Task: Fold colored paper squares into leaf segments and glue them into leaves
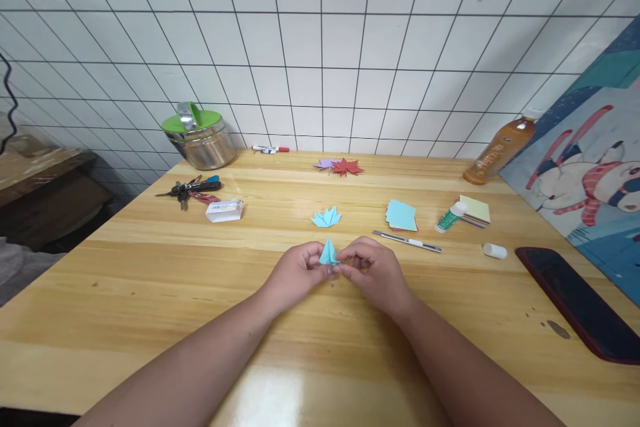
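Between both hands, just above the wooden table, is a small light-blue folded paper piece [329, 253] with a pointed top. My left hand [299, 273] pinches its left and lower side, thumb in front. The fingertips of my right hand [371, 272] are closed on its lower right corner. Right behind it lies a light-blue folded paper leaf shape [327, 217] with several points. Farther back are a red paper leaf [349, 167] and a purple one [326, 164], the red overlapping the purple. A grey utility knife [407, 241] lies behind my right hand.
Right of centre are blue paper squares [401, 215], a glue stick [451, 217], yellowish paper squares [475, 210], a white cap [495, 251] and a phone [580, 300]. A drink bottle [500, 150] stands back right. Keys [187, 191], a white box [225, 211], a green-lidded pot [200, 137] and a marker [271, 149] sit left.
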`<state>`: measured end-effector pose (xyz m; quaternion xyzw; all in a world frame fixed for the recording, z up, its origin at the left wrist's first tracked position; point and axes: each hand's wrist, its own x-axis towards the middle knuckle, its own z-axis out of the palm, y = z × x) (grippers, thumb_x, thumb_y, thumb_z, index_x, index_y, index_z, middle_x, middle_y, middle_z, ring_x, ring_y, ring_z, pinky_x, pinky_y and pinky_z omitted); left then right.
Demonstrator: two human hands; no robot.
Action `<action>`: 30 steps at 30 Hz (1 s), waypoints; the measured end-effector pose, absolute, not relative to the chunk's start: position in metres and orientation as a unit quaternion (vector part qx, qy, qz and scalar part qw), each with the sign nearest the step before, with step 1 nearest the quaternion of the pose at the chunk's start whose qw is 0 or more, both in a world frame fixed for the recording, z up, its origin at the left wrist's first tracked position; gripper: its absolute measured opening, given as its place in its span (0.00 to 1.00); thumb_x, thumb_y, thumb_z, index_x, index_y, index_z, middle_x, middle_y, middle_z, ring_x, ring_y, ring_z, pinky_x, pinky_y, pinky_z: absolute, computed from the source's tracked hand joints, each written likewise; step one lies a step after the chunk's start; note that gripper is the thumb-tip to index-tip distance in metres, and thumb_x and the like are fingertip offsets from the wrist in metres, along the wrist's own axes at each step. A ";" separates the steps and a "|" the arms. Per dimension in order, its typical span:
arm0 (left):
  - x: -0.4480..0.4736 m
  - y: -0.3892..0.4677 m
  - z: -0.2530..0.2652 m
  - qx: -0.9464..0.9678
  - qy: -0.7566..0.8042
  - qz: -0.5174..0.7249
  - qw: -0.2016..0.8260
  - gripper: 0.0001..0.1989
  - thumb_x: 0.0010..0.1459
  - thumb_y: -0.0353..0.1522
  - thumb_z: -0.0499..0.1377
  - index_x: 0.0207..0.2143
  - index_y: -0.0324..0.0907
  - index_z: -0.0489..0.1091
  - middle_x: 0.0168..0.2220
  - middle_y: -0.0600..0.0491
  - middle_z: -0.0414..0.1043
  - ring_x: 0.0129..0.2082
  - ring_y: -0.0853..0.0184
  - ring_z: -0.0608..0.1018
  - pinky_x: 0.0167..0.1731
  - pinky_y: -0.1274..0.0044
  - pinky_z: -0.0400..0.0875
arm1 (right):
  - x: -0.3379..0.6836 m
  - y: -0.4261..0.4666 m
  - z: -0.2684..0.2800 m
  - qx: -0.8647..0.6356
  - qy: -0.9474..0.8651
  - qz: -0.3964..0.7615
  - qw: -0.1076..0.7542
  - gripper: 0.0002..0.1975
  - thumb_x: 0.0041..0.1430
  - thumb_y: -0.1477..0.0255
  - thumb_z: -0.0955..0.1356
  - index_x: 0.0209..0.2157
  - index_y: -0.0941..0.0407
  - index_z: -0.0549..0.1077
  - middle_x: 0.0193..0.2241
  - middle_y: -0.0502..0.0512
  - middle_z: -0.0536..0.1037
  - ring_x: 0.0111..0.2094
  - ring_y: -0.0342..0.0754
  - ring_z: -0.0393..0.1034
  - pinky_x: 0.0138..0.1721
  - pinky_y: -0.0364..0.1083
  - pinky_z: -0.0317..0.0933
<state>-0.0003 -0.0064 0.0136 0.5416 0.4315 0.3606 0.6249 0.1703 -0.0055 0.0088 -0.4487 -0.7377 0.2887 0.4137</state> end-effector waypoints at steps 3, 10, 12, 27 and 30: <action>0.000 -0.006 0.014 0.516 0.421 0.362 0.652 0.10 0.45 0.33 0.64 0.30 0.39 0.71 0.27 0.53 0.74 0.29 0.67 0.76 0.36 0.75 0.69 | 0.170 -0.006 0.009 -0.423 -0.724 0.317 0.444 0.01 0.49 0.73 0.70 0.26 0.55 0.75 0.27 0.52 0.72 0.27 0.43 0.67 0.26 0.41 0.63; -0.001 -0.008 0.016 0.460 0.423 0.346 0.700 0.13 0.44 0.34 0.65 0.33 0.37 0.71 0.31 0.50 0.76 0.31 0.68 0.77 0.39 0.74 0.69 | 0.170 -0.008 0.011 -0.442 -0.737 0.270 0.434 0.01 0.50 0.74 0.69 0.27 0.54 0.74 0.28 0.52 0.71 0.28 0.43 0.67 0.26 0.41 0.63; -0.002 -0.007 0.016 0.445 0.428 0.352 0.703 0.14 0.45 0.34 0.65 0.35 0.37 0.70 0.32 0.49 0.76 0.32 0.67 0.77 0.41 0.73 0.69 | 0.169 -0.008 0.010 -0.444 -0.743 0.260 0.428 0.06 0.49 0.74 0.69 0.32 0.53 0.75 0.30 0.52 0.72 0.27 0.42 0.66 0.27 0.42 0.63; -0.004 -0.006 0.016 0.464 0.414 0.377 0.686 0.15 0.49 0.36 0.62 0.38 0.36 0.70 0.36 0.46 0.75 0.36 0.65 0.76 0.40 0.73 0.68 | 0.171 -0.006 0.009 -0.427 -0.749 0.303 0.405 0.08 0.54 0.73 0.65 0.35 0.52 0.74 0.31 0.53 0.75 0.32 0.44 0.69 0.33 0.43 0.64; -0.002 -0.007 0.016 0.501 0.425 0.389 0.646 0.17 0.46 0.34 0.64 0.39 0.37 0.68 0.31 0.50 0.76 0.33 0.67 0.76 0.39 0.75 0.67 | 0.167 -0.007 0.009 -0.459 -0.683 0.385 0.419 0.07 0.53 0.71 0.65 0.36 0.53 0.71 0.29 0.51 0.75 0.28 0.43 0.69 0.28 0.42 0.63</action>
